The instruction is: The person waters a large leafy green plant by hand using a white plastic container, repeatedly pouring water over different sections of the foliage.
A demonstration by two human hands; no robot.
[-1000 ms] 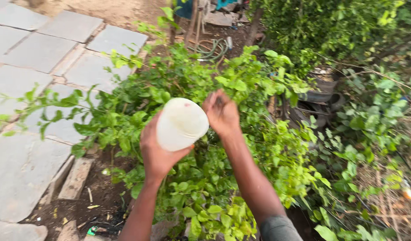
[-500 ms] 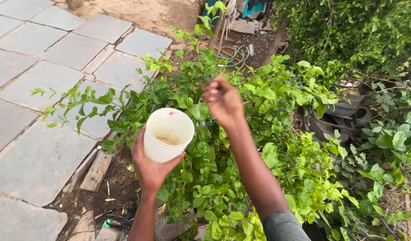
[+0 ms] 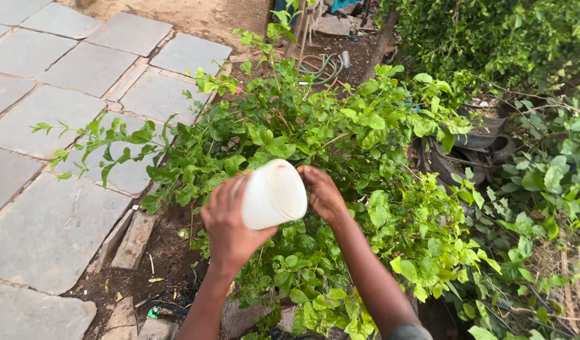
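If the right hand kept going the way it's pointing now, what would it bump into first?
The right hand points left, at the mouth of the tilted white plastic cup held by the left hand, so it would probably meet the cup's rim first. Whether it already touches is unclear.

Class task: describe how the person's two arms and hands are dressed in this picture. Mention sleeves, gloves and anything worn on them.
Both hands are bare, with no gloves: left hand, right hand. The forearms are uncovered too. A grey sleeve shows on the right arm at the bottom edge. No watch, ring or band is visible.
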